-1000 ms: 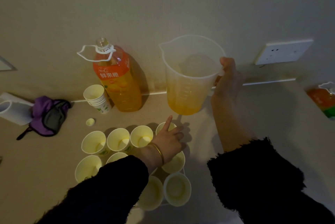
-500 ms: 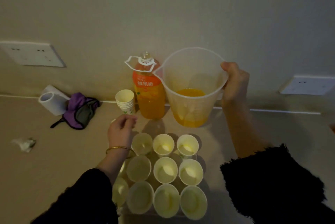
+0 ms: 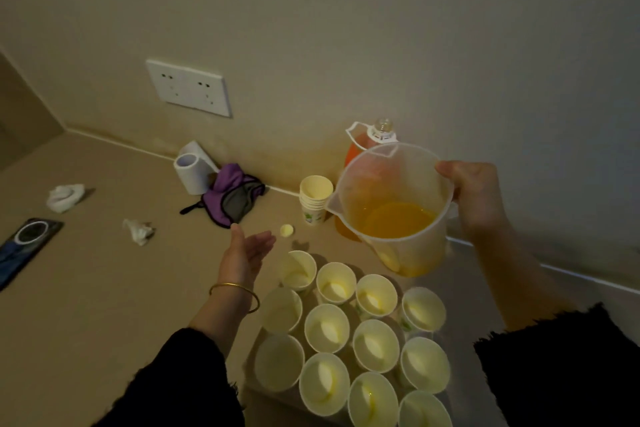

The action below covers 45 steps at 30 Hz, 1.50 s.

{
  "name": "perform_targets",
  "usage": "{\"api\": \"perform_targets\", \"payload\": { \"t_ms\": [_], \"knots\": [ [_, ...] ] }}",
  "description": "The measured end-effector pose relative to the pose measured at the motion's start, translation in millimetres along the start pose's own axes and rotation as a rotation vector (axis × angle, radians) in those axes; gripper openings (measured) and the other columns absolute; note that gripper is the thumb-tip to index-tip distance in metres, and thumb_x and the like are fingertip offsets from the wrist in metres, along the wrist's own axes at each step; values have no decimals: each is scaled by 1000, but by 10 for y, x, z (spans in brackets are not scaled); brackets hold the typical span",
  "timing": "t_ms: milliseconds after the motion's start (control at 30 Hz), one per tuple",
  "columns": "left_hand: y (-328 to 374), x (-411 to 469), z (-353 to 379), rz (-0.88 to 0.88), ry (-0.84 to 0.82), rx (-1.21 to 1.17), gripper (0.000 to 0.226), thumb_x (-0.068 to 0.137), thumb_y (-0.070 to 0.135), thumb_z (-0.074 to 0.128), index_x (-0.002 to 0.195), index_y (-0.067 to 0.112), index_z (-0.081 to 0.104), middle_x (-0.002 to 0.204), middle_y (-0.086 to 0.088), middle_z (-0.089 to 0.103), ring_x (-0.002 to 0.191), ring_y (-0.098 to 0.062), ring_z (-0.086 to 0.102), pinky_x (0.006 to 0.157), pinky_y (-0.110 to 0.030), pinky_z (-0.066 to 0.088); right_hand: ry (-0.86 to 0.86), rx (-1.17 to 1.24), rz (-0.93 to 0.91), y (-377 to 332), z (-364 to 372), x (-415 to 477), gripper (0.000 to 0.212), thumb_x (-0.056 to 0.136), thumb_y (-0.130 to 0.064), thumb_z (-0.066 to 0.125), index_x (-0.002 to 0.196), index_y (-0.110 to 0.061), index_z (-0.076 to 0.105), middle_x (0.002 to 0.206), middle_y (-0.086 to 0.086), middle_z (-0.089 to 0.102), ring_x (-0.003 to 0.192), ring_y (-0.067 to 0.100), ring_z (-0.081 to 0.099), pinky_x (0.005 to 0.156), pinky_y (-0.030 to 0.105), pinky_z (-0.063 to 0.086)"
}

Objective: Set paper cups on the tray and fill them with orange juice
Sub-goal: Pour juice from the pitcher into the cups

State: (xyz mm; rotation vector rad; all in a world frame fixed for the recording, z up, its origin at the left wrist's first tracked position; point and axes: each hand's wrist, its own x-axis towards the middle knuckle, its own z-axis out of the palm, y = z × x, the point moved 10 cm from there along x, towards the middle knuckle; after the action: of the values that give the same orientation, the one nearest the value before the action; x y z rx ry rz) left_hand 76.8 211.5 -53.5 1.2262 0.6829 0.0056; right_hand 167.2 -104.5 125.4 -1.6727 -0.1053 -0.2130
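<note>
Your right hand (image 3: 479, 198) grips the measuring jug (image 3: 391, 208) above the paper cups (image 3: 349, 336), tilted, spout toward the cup stack (image 3: 314, 198). Your left hand (image 3: 244, 253) hovers open, empty, beside the cups.

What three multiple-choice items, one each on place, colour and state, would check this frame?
1. Where is the stack of spare cups?
A. by the wall, left of the jug
B. on the tray
C. in the left hand

2. What colour is the cloth near the roll?
A. red
B. purple
C. green

3. What is the left hand doing?
A. gripping a cup
B. open, holding nothing
C. holding the bottle

Answers: 1 A, it stands on the counter beside the jug; 2 B, purple with grey; 3 B, its fingers are spread above the counter.
</note>
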Motion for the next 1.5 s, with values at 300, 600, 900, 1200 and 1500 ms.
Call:
{"api": "perform_targets", "payload": {
  "t_ms": [300, 600, 900, 1200, 1500],
  "knots": [
    [16, 7, 158, -42, -119, -76, 74, 94, 61, 8, 119, 11, 57, 114, -5, 63, 113, -14, 51, 101, -29, 25, -124, -282, -73, -6, 235, 40, 35, 67, -40, 58, 38, -23, 50, 39, -10, 33, 42, 8, 30, 51, 28, 26],
    [-93, 119, 88, -60, -110, -26, 78, 95, 58, 6, 125, 6, 55, 123, -8, 60, 119, -14, 48, 104, -28, 21, -230, -593, -165, 53, 478, 83, 49, 78, -33, 58, 37, -19, 35, 36, -5, 29, 37, 10, 27, 50, 29, 23],
    [-357, 206, 82, -174, -96, 40, 82, 92, 64, 4, 138, 8, 43, 144, -4, 44, 139, -14, 28, 115, -39, 7, -318, -798, -171, 190, 706, 34, 48, 70, -55, 44, 44, -15, 39, 40, -3, 31, 43, 13, 34, 49, 29, 25],
    [-495, 217, 130, -246, -121, 74, 82, 91, 64, 3, 143, 8, 35, 150, -4, 35, 142, -17, 21, 115, -40, 6, -391, -955, -171, 309, 881, 14, 42, 72, -46, 45, 44, -17, 35, 43, -4, 34, 45, 13, 36, 47, 26, 20],
    [-579, 257, 94, -270, -134, 121, 83, 91, 66, 5, 144, 9, 34, 152, -3, 31, 143, -17, 18, 115, -40, 8, -424, -995, -195, 366, 991, -26, 49, 62, -64, 30, 43, -19, 36, 42, -4, 33, 42, 12, 33, 47, 24, 20]
  ]
}}
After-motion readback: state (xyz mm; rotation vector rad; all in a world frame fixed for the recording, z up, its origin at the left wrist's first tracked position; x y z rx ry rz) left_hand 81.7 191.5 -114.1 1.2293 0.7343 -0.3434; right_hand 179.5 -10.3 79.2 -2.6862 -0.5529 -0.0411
